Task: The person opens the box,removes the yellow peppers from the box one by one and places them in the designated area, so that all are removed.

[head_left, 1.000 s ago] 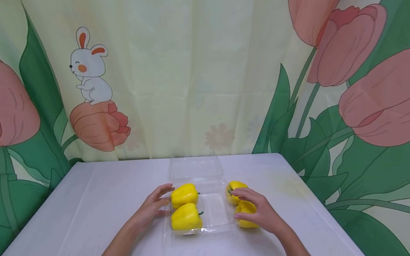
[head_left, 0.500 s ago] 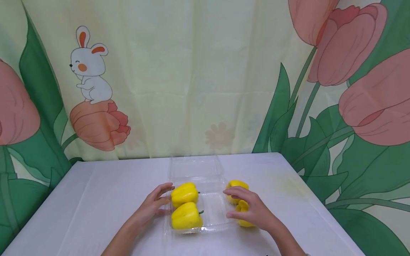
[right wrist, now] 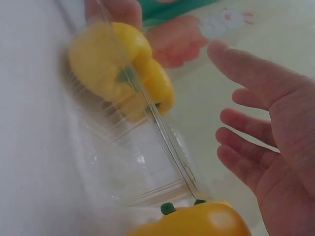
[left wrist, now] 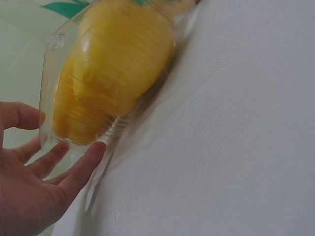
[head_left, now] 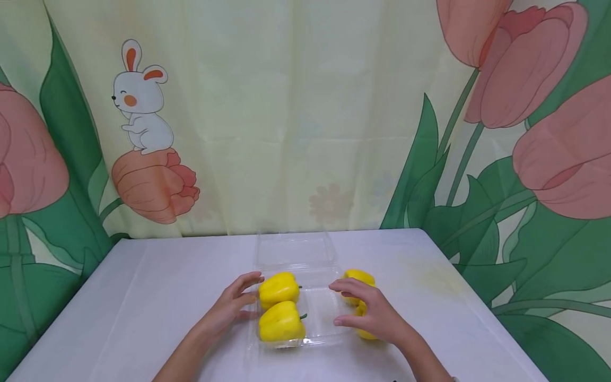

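While a clear container [head_left: 323, 313] serves as the dial, 12 o'clock lying toward the backdrop [head_left: 248, 106], the entries read as follows.

Hands, two. Left hand [head_left: 231, 305], at 9 o'clock: fingers parted and gently bent, thumb set apart from them, fingertips against the container's outer wall, as the left wrist view shows. Right hand [head_left: 374, 314], at 3 o'clock: fingers and thumb spread well apart in a loose arc, raised in the air, tips over the container's 3 o'clock edge, gripping nothing.

Yellow bell peppers, four. Two lie inside the container, side by side: the far inner pepper [head_left: 279, 289] at 10 o'clock, the near inner pepper [head_left: 281, 322] at 8. Two sit outside on the table: the far outer pepper [head_left: 361, 276] between 2 and 3, the near outer pepper [head_left: 367, 335] just past 3, both partly hidden by the right hand. Skins bright, glossy, lobed; stems short and green, those of the inner pair pointing toward 3 o'clock.

Container, one: transparent plastic, ribbed sides, lid [head_left: 296, 249] folded back flat toward 12.

Table, one, under a white cloth [head_left: 181, 276]. Backdrop, one: pale cream, printed with one white rabbit [head_left: 143, 114], pink tulips [head_left: 517, 79] and green leaves [head_left: 415, 170].
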### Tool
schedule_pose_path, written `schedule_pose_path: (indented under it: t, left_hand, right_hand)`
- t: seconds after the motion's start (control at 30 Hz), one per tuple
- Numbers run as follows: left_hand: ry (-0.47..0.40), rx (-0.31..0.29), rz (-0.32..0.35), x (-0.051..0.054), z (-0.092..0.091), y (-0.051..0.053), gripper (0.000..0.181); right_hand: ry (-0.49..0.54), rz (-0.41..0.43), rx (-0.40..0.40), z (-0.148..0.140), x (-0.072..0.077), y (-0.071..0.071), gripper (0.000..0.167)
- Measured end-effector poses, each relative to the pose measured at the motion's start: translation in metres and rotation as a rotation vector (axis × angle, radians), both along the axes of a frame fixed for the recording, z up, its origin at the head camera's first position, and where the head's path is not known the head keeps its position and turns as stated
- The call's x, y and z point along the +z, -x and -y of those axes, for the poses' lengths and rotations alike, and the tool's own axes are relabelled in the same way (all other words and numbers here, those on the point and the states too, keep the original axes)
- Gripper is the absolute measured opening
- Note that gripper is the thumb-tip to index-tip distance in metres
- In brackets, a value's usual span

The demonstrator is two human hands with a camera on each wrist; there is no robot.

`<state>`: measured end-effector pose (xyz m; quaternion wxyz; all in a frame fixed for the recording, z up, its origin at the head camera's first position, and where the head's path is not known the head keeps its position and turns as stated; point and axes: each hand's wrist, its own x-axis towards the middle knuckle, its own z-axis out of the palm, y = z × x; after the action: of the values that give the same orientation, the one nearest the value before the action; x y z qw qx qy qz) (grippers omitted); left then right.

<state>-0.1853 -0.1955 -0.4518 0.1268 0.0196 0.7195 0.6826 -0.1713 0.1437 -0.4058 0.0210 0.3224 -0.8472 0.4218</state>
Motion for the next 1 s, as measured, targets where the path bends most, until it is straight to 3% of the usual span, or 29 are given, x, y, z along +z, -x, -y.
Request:
schedule_pose_path:
  t: [0.53, 1.0]
  left_hand:
    - [0.003, 0.015, 0.001, 0.000, -0.003, 0.001, 0.053]
    - [0.005, 0.019, 0.013, 0.001, -0.003, 0.002, 0.052]
  right_hand:
    - [-0.004, 0.033, 0.013, 0.006, 0.000, 0.002, 0.055]
    - [0.009, -0.005, 0.052, 0.012, -0.003, 0.005, 0.053]
